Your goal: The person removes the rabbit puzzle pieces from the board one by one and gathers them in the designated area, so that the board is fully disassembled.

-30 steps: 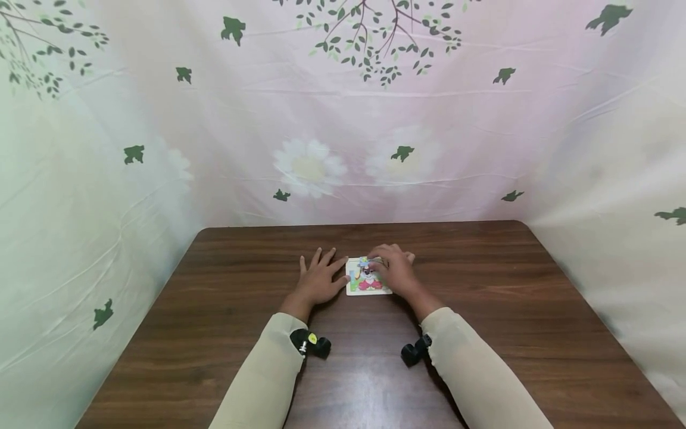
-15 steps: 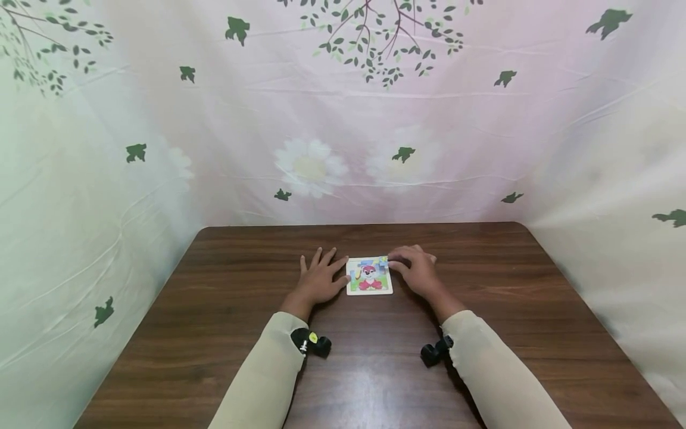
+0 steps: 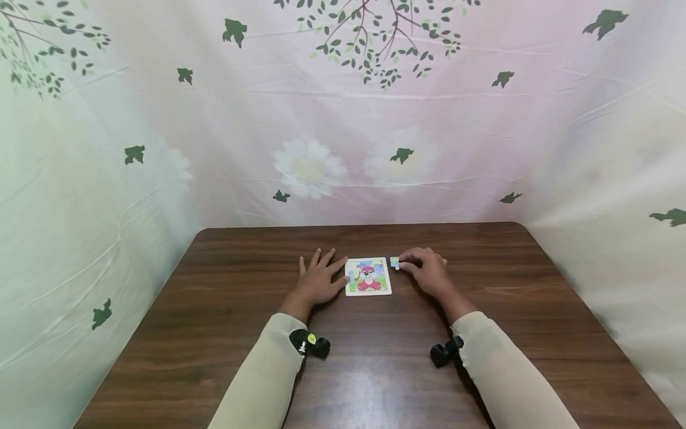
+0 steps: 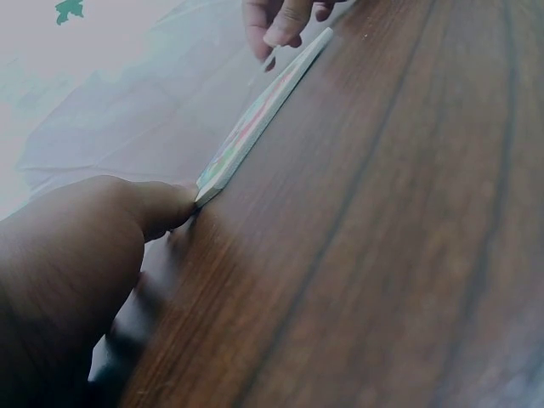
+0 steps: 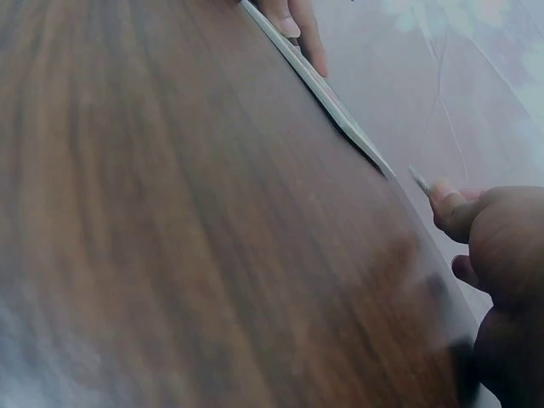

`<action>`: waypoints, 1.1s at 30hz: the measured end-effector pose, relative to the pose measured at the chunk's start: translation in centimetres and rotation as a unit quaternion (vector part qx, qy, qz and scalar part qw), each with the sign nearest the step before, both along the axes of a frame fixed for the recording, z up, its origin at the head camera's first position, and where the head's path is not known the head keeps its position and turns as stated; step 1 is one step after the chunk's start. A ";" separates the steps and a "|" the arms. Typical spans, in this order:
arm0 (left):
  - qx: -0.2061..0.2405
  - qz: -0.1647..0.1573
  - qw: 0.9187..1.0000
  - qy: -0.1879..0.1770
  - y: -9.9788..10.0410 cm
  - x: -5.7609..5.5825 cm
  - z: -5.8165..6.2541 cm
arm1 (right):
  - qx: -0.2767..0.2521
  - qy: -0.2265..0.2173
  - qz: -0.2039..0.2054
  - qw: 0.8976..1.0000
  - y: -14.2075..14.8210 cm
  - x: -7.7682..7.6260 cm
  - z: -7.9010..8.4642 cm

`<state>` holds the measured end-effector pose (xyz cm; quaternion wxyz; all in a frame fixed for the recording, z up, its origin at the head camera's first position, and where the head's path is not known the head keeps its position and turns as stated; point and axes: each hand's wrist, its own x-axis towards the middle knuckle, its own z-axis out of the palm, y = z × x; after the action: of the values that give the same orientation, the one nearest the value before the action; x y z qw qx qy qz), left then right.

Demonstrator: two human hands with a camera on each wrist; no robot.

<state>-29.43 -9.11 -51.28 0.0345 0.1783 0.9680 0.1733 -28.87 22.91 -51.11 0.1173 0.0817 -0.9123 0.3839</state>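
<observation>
A small square jigsaw puzzle [image 3: 368, 277] lies flat on the table, showing a pink-and-white cartoon animal inside a white frame. My left hand [image 3: 316, 283] rests at its left side with fingers spread, thumb and index finger at the frame's edge. Just beyond the upper right corner, my right hand [image 3: 431, 275] pinches a small blue-and-yellow puzzle piece [image 3: 395, 263] between thumb and fingers. From the right wrist, that piece shows edge-on, apart from the puzzle's frame [image 5: 323, 89]. In the left wrist view the left thumb [image 4: 166, 204] meets the frame's near corner.
The brown wooden table [image 3: 268, 369] has rounded far corners. Behind and beside it hangs a pale cloth [image 3: 343, 119] printed with leaves, birds and daisies. Black wrist cameras are strapped over both sleeves.
My right hand has moved from over the puzzle to its right, carrying the piece off the board. The picture is uncovered now. My left hand has stayed in place.
</observation>
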 end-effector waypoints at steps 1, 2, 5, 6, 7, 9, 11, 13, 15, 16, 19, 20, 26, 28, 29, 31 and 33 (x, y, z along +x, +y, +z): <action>-0.001 0.000 1.000 0.000 0.0 0.0 0.0 | -0.001 -0.001 0.001 1.000 0.0 0.0 0.0; -0.001 0.000 1.000 0.000 0.0 0.0 0.0 | -0.002 -0.002 0.002 1.000 0.0 0.0 0.0; 0.002 -0.002 1.000 0.000 0.0 0.0 0.1 | -0.002 -0.005 0.002 1.000 0.0 0.0 0.0; 0.002 -0.003 1.000 0.000 0.0 0.0 0.1 | -0.001 -0.006 0.003 1.000 0.0 0.0 0.1; 0.003 -0.004 1.000 0.000 0.0 0.0 0.1 | 0.002 -0.006 0.004 1.000 -0.1 0.0 0.1; 0.002 -0.006 1.000 0.000 0.0 0.0 0.1 | 0.010 -0.009 0.007 1.000 -0.1 0.1 0.2; 0.000 -0.007 1.000 -0.001 0.0 0.0 0.2 | 0.015 -0.012 0.011 1.000 -0.1 0.2 0.2; -0.002 -0.007 1.000 -0.004 -0.1 0.1 0.2 | 0.021 -0.016 0.014 1.000 -0.1 0.2 0.2; -0.004 -0.007 1.000 -0.007 -0.1 0.2 0.3 | 0.021 -0.019 0.013 1.000 -0.2 0.3 0.2; -0.004 -0.007 1.000 -0.007 -0.1 0.2 0.3 | 0.019 -0.021 0.012 1.000 -0.2 0.2 0.1; -0.006 -0.007 1.000 -0.008 -0.1 0.2 0.4 | 0.025 -0.029 0.013 0.999 -0.2 0.1 0.1; -0.005 -0.007 1.000 -0.008 -0.1 0.2 0.4 | 0.030 -0.033 0.015 0.999 -0.2 0.1 0.1; 0.000 -0.008 1.000 -0.005 -0.2 0.2 0.2 | 0.062 -0.059 0.021 0.996 -0.3 0.0 0.1; 0.002 -0.008 1.000 -0.005 -0.2 0.3 0.2 | 0.062 -0.061 0.019 0.996 -0.3 0.0 0.1; 0.003 -0.008 1.000 -0.005 -0.2 0.3 0.2 | 0.062 -0.061 0.019 0.996 -0.3 0.0 0.1; 0.003 -0.008 1.000 -0.005 -0.1 0.3 0.3 | 0.061 -0.061 0.018 0.996 -0.3 0.0 0.1; 0.002 -0.008 1.000 -0.004 -0.1 0.3 0.3 | 0.059 -0.061 0.017 0.996 -0.3 0.0 0.1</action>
<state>-29.14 -9.21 -50.94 0.0399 0.1851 0.9661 0.1753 -28.89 22.64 -51.02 0.0500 0.0799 -0.9373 0.3355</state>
